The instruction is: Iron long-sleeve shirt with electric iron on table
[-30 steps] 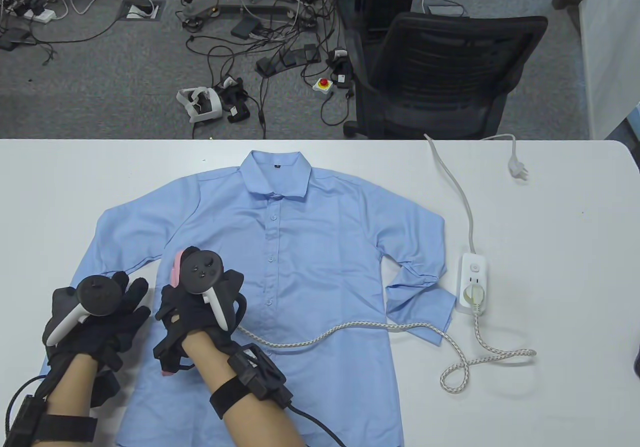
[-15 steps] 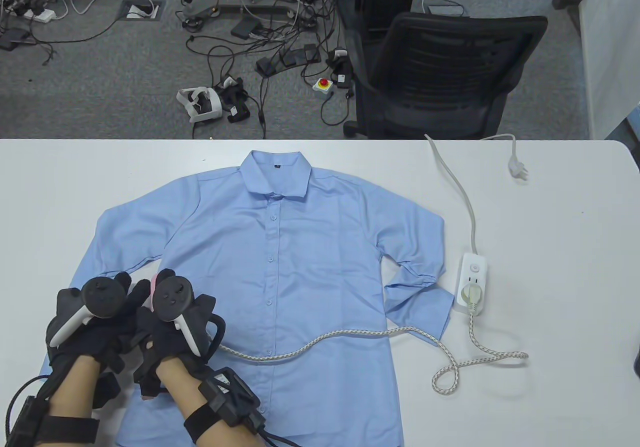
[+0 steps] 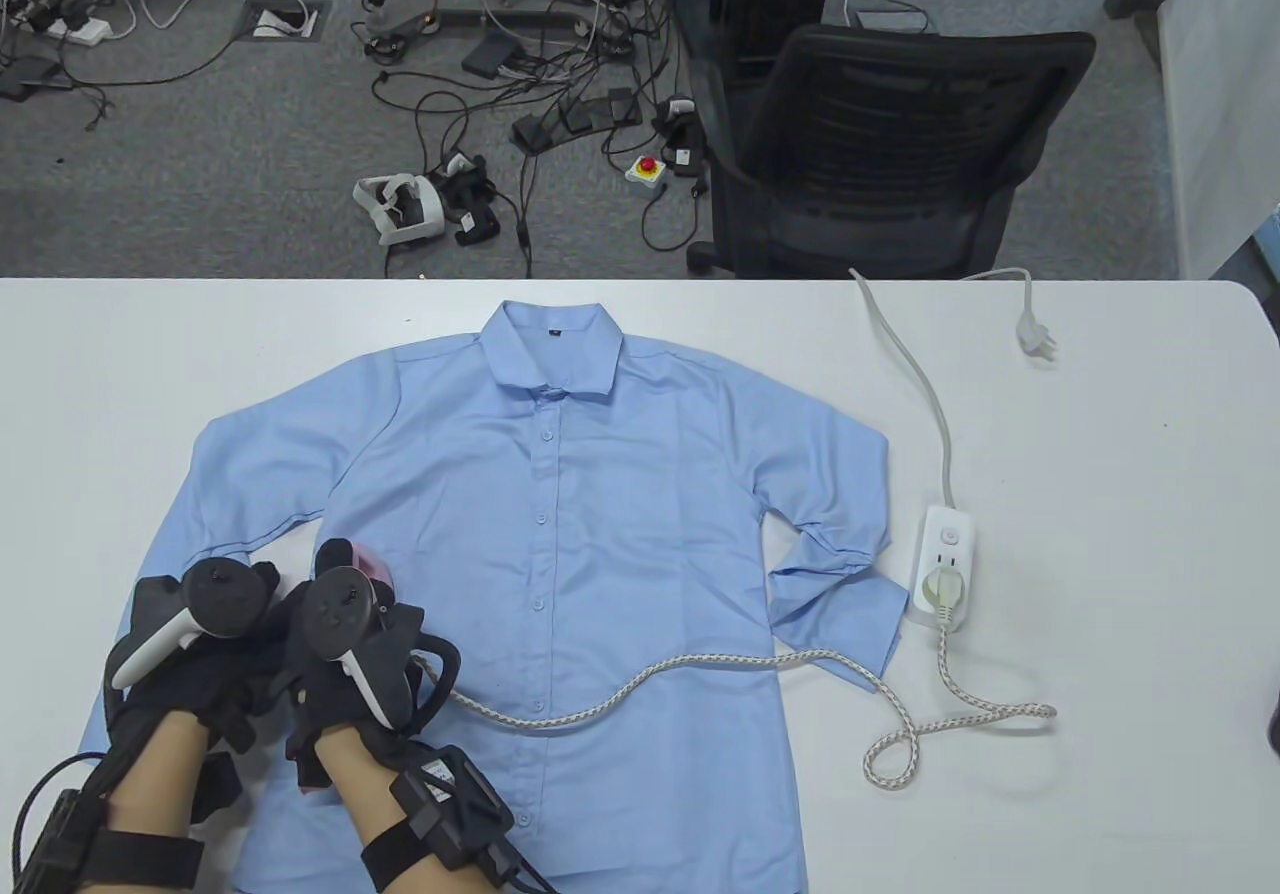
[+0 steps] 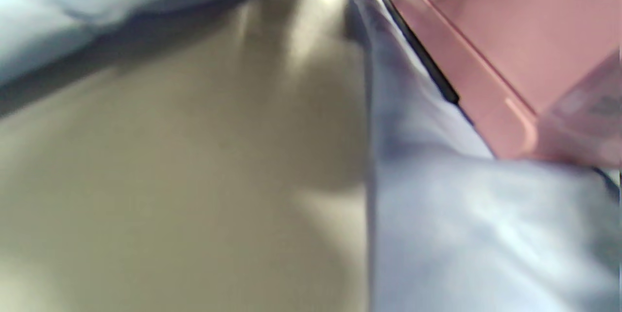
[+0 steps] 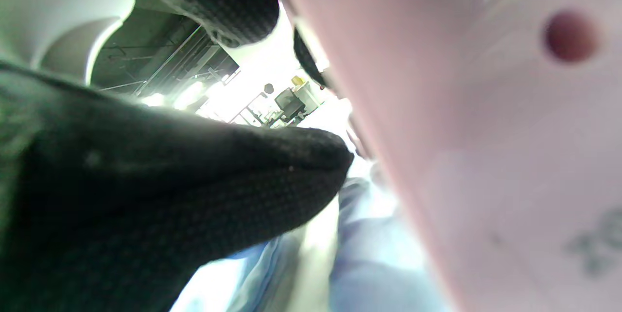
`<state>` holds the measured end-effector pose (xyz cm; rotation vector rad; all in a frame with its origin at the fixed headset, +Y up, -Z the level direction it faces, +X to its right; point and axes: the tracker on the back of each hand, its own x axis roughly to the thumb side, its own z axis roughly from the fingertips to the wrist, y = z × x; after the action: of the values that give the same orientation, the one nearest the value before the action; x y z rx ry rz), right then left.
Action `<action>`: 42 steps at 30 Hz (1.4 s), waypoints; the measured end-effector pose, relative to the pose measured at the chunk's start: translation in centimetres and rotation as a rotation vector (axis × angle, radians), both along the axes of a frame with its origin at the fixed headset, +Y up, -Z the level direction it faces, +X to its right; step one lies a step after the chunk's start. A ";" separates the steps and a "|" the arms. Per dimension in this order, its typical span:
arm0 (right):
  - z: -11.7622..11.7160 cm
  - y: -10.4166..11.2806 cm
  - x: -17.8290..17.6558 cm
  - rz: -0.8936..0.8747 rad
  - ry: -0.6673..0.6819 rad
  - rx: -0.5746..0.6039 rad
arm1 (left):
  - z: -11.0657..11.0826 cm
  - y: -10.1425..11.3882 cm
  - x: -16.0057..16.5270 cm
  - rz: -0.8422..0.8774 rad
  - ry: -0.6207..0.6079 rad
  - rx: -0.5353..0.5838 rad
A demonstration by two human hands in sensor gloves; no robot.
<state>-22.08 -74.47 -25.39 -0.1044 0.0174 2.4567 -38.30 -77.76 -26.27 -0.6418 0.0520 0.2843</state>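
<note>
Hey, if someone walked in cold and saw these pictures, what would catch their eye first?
Probably the light blue shirt spread flat across the white table. Next, the pink iron on the shirt's lower left, gripped by the right hand, and its braided cord trailing across the shirt to the power strip.

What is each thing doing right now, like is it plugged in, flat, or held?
Shirt: flat on the table, buttoned, one cuff folded over.
Iron: sitting on the shirt, held by the right hand.
Iron's cord: lying across the shirt, plugged into the power strip.
Power strip's plug: loose on the table, not plugged in.
Left hand: beside the iron; grip hidden.
</note>
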 end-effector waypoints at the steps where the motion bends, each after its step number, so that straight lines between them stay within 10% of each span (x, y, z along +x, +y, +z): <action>1: 0.0 0.0 0.3 -0.001 -0.007 0.000 | -0.1 -0.1 0.2 -0.004 -0.007 -0.007; 22: -0.5 -0.3 10.4 0.019 -0.229 -0.058 | 0.0 0.0 1.2 -0.153 0.006 -0.013; 42: -3.2 0.3 10.8 0.055 -0.177 -0.294 | 0.1 2.5 0.9 -0.096 -0.018 0.138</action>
<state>-11.30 -74.17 -28.59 -0.4555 0.3015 2.4755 -37.35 -75.30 -26.18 -0.5027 0.0450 0.1879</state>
